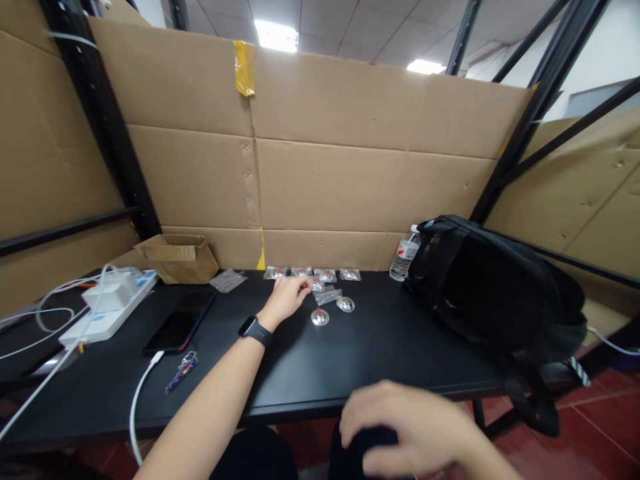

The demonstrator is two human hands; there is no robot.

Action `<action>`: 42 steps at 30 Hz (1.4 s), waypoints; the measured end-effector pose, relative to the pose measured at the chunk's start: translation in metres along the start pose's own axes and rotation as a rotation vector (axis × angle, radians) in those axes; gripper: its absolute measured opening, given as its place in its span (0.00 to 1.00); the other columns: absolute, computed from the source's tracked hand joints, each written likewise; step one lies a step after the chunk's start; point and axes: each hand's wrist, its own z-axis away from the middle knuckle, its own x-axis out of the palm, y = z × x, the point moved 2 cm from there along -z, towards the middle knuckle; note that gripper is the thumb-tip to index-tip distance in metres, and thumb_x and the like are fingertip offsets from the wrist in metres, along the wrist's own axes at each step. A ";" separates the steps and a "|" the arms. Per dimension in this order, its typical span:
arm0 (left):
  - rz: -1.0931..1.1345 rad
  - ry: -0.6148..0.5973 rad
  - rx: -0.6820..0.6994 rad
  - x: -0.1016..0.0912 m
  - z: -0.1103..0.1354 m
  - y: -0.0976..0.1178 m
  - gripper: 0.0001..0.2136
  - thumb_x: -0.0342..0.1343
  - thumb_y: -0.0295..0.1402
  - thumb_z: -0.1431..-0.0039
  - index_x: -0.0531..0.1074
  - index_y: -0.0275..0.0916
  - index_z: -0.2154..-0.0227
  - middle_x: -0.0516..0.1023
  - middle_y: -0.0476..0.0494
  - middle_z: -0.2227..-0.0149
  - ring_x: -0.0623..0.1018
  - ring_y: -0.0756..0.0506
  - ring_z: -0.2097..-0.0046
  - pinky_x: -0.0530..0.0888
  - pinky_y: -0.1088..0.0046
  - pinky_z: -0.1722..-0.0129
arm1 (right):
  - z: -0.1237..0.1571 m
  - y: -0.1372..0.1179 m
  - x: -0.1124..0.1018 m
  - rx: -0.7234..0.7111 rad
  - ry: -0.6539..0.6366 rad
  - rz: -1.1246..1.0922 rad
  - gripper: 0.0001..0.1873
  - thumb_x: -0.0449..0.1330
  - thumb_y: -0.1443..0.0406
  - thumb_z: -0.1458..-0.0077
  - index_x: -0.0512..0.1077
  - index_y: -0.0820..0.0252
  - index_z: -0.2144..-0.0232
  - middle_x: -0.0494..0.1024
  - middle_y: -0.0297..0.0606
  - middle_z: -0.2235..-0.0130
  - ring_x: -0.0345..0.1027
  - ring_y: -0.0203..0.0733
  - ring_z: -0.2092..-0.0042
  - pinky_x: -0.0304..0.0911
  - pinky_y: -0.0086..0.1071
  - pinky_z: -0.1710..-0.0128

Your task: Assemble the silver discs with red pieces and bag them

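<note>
My left hand (pixel 286 299), with a dark watch on its wrist, reaches to the back of the black table. Its fingers pinch a small clear plastic bag (pixel 317 285) with something silver and red inside. Just right of it lies a flat clear plastic bag (pixel 328 296). Nearer to me sit a round silver disc with a red tip (pixel 320 317) and another silver disc (pixel 345 305). Several bagged discs (pixel 350 274) line the back edge. My right hand (pixel 405 427), somewhat blurred, hovers over my lap before the table edge, fingers apart and holding nothing.
A black backpack (pixel 490 293) and a water bottle (pixel 405 255) stand at the right. To the left are a phone (pixel 181 322), a key ring (pixel 182 372), a power strip (pixel 113 313) with white cables, and a brown paper bag (pixel 183 260). Cardboard walls (pixel 330 180) enclose the table.
</note>
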 end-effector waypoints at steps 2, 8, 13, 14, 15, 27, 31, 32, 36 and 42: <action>0.036 0.040 -0.020 -0.001 0.000 0.001 0.05 0.56 0.32 0.34 0.76 0.45 0.61 0.84 0.48 0.61 0.81 0.42 0.56 0.66 0.65 0.50 | -0.024 0.009 -0.052 0.005 0.110 0.121 0.16 0.63 0.59 0.42 0.79 0.53 0.53 0.81 0.40 0.54 0.75 0.45 0.53 0.67 0.35 0.49; 0.036 0.061 -0.097 0.003 -0.001 -0.005 0.06 0.59 0.37 0.35 0.78 0.46 0.59 0.85 0.47 0.61 0.81 0.39 0.54 0.63 0.62 0.48 | -0.096 0.119 -0.141 0.578 0.282 0.558 0.24 0.76 0.64 0.65 0.79 0.63 0.62 0.81 0.44 0.63 0.75 0.47 0.62 0.66 0.32 0.63; -0.032 0.038 -0.084 0.009 -0.002 -0.004 0.07 0.56 0.38 0.33 0.79 0.46 0.63 0.84 0.46 0.60 0.79 0.40 0.54 0.62 0.61 0.49 | -0.105 0.158 -0.127 0.426 0.330 0.514 0.24 0.73 0.54 0.57 0.78 0.63 0.60 0.81 0.44 0.60 0.74 0.45 0.62 0.64 0.31 0.63; -0.044 0.034 -0.076 0.010 -0.002 -0.002 0.08 0.56 0.38 0.33 0.79 0.46 0.63 0.84 0.47 0.59 0.78 0.39 0.53 0.61 0.61 0.49 | -0.103 0.159 -0.125 0.413 0.343 0.509 0.22 0.72 0.55 0.56 0.78 0.62 0.61 0.81 0.43 0.61 0.74 0.44 0.63 0.63 0.31 0.63; -0.054 0.030 -0.068 0.011 -0.001 0.000 0.08 0.55 0.39 0.32 0.79 0.46 0.63 0.83 0.47 0.59 0.77 0.39 0.52 0.61 0.61 0.49 | -0.100 0.159 -0.124 0.412 0.349 0.508 0.20 0.71 0.56 0.55 0.79 0.62 0.62 0.81 0.41 0.63 0.74 0.44 0.64 0.63 0.31 0.63; -0.045 0.115 0.065 0.013 -0.001 0.017 0.07 0.54 0.37 0.31 0.77 0.44 0.61 0.77 0.46 0.56 0.73 0.42 0.51 0.65 0.62 0.49 | -0.085 0.139 -0.129 0.329 0.445 0.519 0.18 0.70 0.61 0.55 0.80 0.55 0.58 0.83 0.37 0.61 0.76 0.43 0.62 0.64 0.30 0.62; -0.055 0.090 0.076 0.014 -0.001 0.018 0.08 0.54 0.38 0.31 0.78 0.44 0.62 0.78 0.45 0.57 0.73 0.42 0.53 0.66 0.61 0.50 | -0.089 0.144 -0.124 0.346 0.439 0.561 0.20 0.70 0.60 0.55 0.80 0.56 0.57 0.83 0.40 0.58 0.76 0.46 0.60 0.65 0.31 0.61; -0.055 0.088 0.080 0.015 0.000 0.019 0.09 0.54 0.38 0.31 0.78 0.43 0.63 0.78 0.45 0.57 0.73 0.41 0.53 0.66 0.61 0.51 | -0.089 0.146 -0.124 0.335 0.441 0.544 0.19 0.70 0.61 0.54 0.80 0.56 0.57 0.83 0.40 0.58 0.76 0.45 0.61 0.65 0.31 0.61; -0.049 0.090 0.097 0.016 0.001 0.021 0.08 0.56 0.37 0.32 0.78 0.44 0.63 0.78 0.46 0.57 0.74 0.41 0.53 0.67 0.62 0.51 | -0.088 0.147 -0.130 0.252 0.513 0.436 0.18 0.70 0.63 0.53 0.80 0.58 0.57 0.82 0.41 0.59 0.76 0.42 0.63 0.68 0.31 0.63; 0.067 0.143 0.071 0.014 0.000 0.028 0.06 0.56 0.35 0.33 0.78 0.42 0.64 0.76 0.44 0.56 0.74 0.41 0.51 0.68 0.60 0.47 | -0.099 0.123 -0.119 -0.073 0.707 0.124 0.25 0.71 0.62 0.50 0.75 0.55 0.49 0.78 0.43 0.51 0.77 0.42 0.58 0.74 0.35 0.60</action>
